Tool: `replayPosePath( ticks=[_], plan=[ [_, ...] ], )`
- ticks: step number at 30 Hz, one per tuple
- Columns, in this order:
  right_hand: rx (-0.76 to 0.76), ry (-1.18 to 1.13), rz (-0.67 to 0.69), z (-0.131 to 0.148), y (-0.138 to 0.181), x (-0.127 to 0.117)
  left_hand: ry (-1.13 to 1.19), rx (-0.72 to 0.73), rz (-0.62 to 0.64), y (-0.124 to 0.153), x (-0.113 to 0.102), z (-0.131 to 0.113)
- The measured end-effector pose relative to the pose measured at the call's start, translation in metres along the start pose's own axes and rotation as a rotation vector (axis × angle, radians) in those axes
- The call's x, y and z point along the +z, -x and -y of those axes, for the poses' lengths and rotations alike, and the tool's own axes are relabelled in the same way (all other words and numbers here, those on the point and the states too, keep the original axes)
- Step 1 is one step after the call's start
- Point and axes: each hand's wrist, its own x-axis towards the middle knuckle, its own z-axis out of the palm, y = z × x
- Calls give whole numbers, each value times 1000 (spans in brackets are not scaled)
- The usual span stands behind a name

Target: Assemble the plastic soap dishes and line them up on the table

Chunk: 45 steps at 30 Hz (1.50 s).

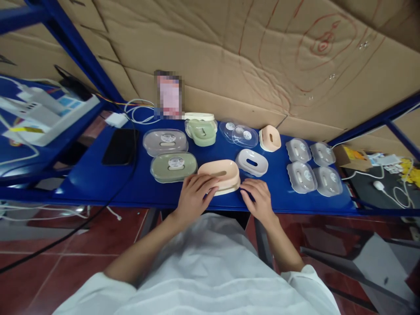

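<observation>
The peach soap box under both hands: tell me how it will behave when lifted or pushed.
The peach soap box looks like rigid moulded plastic, so probably stiff and light. Its wide, flat oval base suggests it would slide on the glossy blue shelf rather than tip or roll. With left hand and right hand at its sides, the smooth walls may be slippery.

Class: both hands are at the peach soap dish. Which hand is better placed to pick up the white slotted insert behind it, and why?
Probably the right hand: the white slotted insert lies just beyond it. The left hand rests on the peach soap dish and would have to cross over.
</observation>
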Motion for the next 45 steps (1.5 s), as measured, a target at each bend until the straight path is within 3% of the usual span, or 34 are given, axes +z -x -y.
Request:
replayPosePath(
  ticks=[2,7,12,17,23,28,33,38,41,45],
  plan=[
    [3,45,14,-2,-3,-1,-57,26,74,2,2,-2],
    [-125,108,258,-11,-16,9,-151,97,250,10,4,-6],
    [-147,85,211,-16,-16,18,-103,127,299,8,4,-2],
    [-126,28,219,-21,-9,12,-55,130,312,8,3,1],
    [108,178,153,-56,-25,-12,43,17,194,15,0,4],
    [148,146,269,-93,-62,-15,81,-14,151,17,4,6],
    [188,78,170,-152,-121,-4,112,-12,120,18,6,7],
    [251,34,430,-198,-155,8,115,-26,134,17,3,7],
    [215,2,415,-199,-159,14,126,-36,131,17,3,7],
    [161,-10,272,-176,-152,9,141,-58,123,18,3,8]
  ],
)
